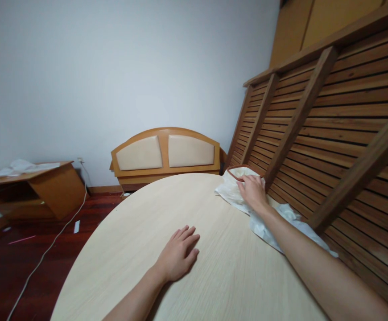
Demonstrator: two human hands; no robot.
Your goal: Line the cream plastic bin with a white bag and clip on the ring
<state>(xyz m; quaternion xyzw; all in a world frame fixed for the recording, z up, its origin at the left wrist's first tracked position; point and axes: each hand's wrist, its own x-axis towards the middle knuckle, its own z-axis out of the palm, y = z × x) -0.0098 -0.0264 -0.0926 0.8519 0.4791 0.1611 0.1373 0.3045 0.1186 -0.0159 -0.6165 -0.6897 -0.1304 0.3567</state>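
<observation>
My left hand (179, 255) lies open on the pale round table (147, 232), palm down with its fingers spread a little. At the table's far right edge, my right hand (252, 191) is closed on a crumpled white cloth bag (230, 186). A brown strap or edging (233, 174) curves over the bag's top, beside my right fingertips. Those fingertips are partly hidden, so the exact grip is unclear. Under my right forearm, more thin white material (264, 229) is bunched along the table edge.
A large slatted wooden frame (314, 133) leans close along the right. Behind the table stands a headboard (165, 149) with two cream panels. On the left, a low wooden cabinet (58, 191) bears white sheets. A pale cable (51, 244) runs across the dark red floor.
</observation>
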